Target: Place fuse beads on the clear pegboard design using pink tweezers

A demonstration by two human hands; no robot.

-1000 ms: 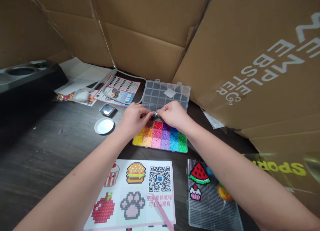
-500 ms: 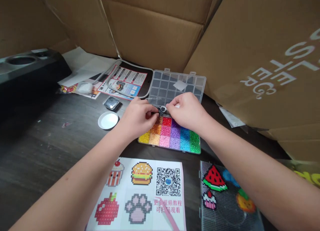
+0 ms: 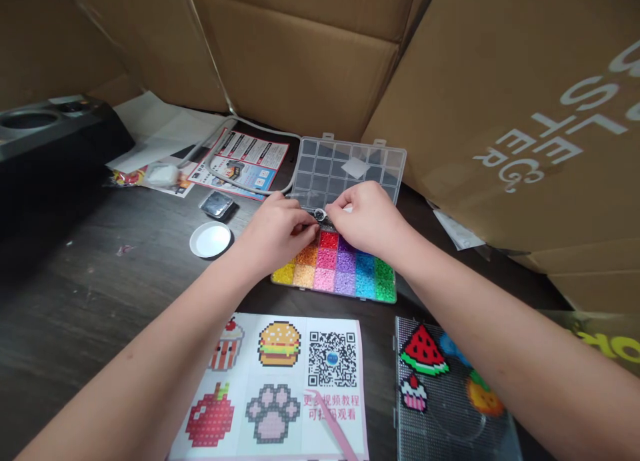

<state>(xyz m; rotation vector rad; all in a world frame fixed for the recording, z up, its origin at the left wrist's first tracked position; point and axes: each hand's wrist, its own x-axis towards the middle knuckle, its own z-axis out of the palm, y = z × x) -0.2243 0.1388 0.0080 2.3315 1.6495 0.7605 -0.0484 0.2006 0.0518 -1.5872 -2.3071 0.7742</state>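
My left hand point(image 3: 281, 229) and my right hand point(image 3: 367, 218) meet over the far row of a bead box point(image 3: 350, 280) filled with coloured beads. Both pinch a small dark and silvery object point(image 3: 320, 214) between their fingertips; I cannot make out what it is. The box's clear lid point(image 3: 350, 168) lies open behind the hands. A pattern sheet point(image 3: 280, 381) with a burger, apple and paw lies near me. To its right is a clear pegboard point(image 3: 450, 408) bearing a watermelon and cupcake made of beads.
Cardboard boxes point(image 3: 500, 101) wall in the back and right. A white dish point(image 3: 210, 240), a small foil packet point(image 3: 217, 204), a leaflet point(image 3: 245, 162) and papers lie at the left rear. A black console point(image 3: 50, 134) stands far left. Pink tweezers point(image 3: 333, 424) rest on the sheet.
The hands stay pinched together over the box. The view has shifted slightly, so the box and sheet sit a little differently in frame.
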